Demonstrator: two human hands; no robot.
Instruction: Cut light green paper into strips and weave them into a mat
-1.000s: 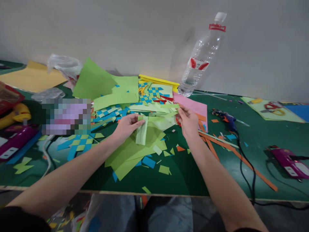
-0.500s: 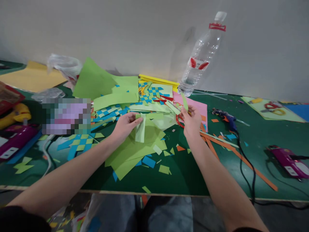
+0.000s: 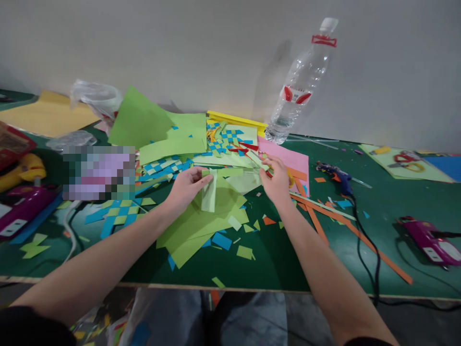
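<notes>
With the bottle as the mark, the work in hand lies on its near side, to the left, where the left hand pinches the green strips between thumb and fingers: one length hangs down and another runs rightward, meeting at a corner under the fingertips. Whether they are one folded piece or two joined ones, I cannot tell. The right hand, just in front of the bottle's base, has its fingers curled by a pale piece; the scissors show in part behind that hand, and I cannot tell which of these, if either, it grasps. As for progress, blue-and-green woven checks lie left of the bottle, so some weaving looks done. The held strips carry no blue crossing, so I judge this piece to be at an early stage. Broad green sheets, to the left and nearer the person than the bottle, look mostly uncut, with cut scraps beside them. To the bottle's right, the glue gun rests on the table, untouched by either hand.
</notes>
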